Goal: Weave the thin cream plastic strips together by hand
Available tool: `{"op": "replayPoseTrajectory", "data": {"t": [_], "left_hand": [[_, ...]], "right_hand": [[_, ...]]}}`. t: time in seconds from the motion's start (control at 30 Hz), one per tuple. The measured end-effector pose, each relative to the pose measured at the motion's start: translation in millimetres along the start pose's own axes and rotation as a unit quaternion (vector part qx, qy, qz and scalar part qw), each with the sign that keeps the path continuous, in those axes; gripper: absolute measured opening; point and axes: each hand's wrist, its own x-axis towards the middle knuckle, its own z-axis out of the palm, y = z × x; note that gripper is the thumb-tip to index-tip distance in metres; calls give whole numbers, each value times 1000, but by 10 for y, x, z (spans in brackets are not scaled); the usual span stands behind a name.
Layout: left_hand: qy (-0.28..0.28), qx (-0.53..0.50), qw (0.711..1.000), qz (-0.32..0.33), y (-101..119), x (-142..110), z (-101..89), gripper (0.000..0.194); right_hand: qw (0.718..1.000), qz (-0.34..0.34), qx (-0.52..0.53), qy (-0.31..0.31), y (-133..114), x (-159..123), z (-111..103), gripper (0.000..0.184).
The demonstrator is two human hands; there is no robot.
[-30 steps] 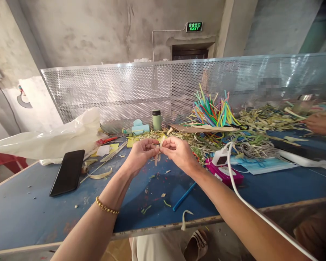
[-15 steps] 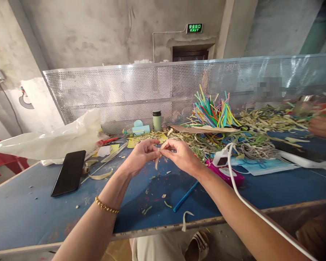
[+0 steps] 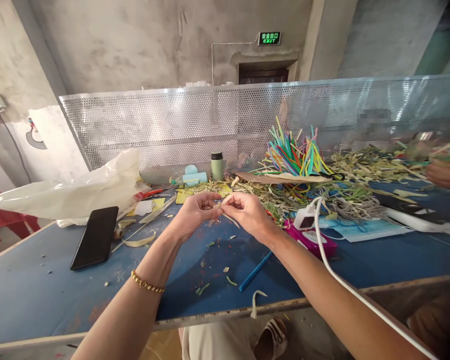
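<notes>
Both hands meet above the middle of the blue table. My left hand is closed, thumb and fingers pinching a pale dried husk strip. From the other side my right hand pinches the same strip, its fingertips almost touching the left ones. One end of the strip pokes out below the fingers, slanting right; the fingers hide the rest. Just behind the hands lies a heap of dried plant strips. On the table below are a blue stick and a curled husk piece.
A black phone and a plastic bag lie left. Behind stand a green bottle and colourful pipe cleaners, before a perforated metal screen. A white cable crosses over my right forearm. Another person's hand is far right.
The strip's loose end, which hung straight down between my hands, now slants to the right under my right fingers. My hands have barely shifted. The other person's hand lifts some strips.
</notes>
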Motion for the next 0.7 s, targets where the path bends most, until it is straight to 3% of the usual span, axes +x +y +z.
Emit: {"op": "replayPoseTrajectory", "data": {"t": [0.2, 0.33, 0.5, 0.7], "left_hand": [[-3, -23, 1000, 13, -37, 19, -7, 39], [29, -61, 998, 14, -68, 48, -41, 37], [63, -85, 994, 25, -100, 78, -83, 38], [61, -127, 990, 6, -74, 70, -64, 37]], "right_hand": [[999, 26, 36, -11, -15, 4, -1, 21], [998, 45, 48, 4, -39, 18, -78, 21], [1000, 9, 2, 9, -136, -1, -153, 21], [995, -23, 76, -55, -282, -56, -175, 27]]}}
